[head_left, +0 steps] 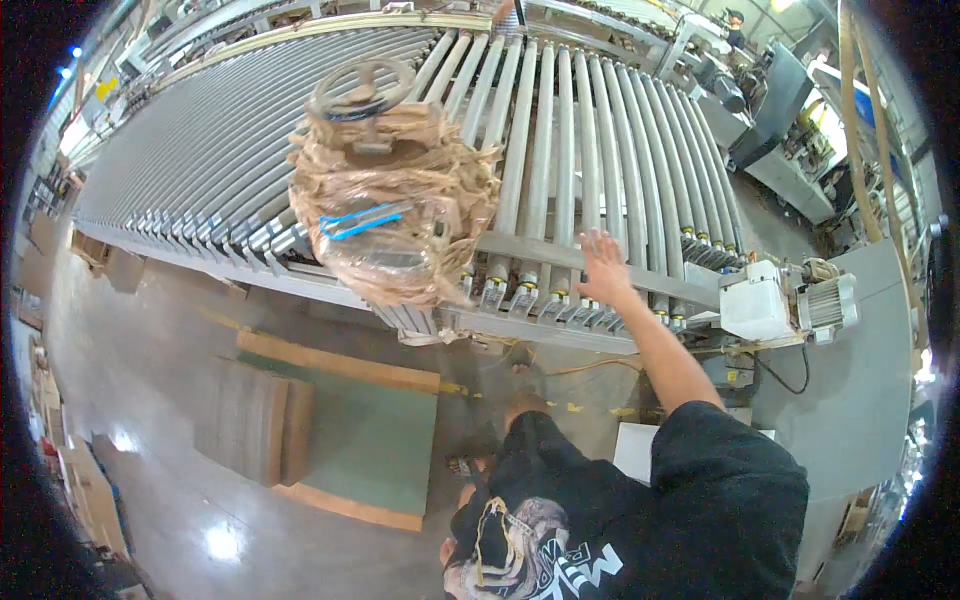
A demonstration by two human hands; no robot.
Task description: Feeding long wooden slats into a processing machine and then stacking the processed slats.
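Observation:
My right hand (606,268) reaches forward with its fingers spread, at a flat metal crossbar (560,252) over the near ends of the rollers. Whether it presses on the bar or hovers just above, I cannot tell. It holds nothing. Long grey rollers (620,160) of a wide conveyor run away beyond the fingers. To the left of the hand stands a bulky bundle (400,200) in crumpled brown and clear wrapping, with blue strips (360,221) on its front and a round handwheel (362,90) on top. My left hand does not show; only bits of skin appear beside my dark shirt.
A white-housed motor (790,302) sits at the conveyor's right end, near a grey panel (850,370). Stacked brown boards (250,420) rest on a green sheet (380,440) on the floor at left. Someone's hand (507,15) shows at the conveyor's far side. Machinery stands at far right.

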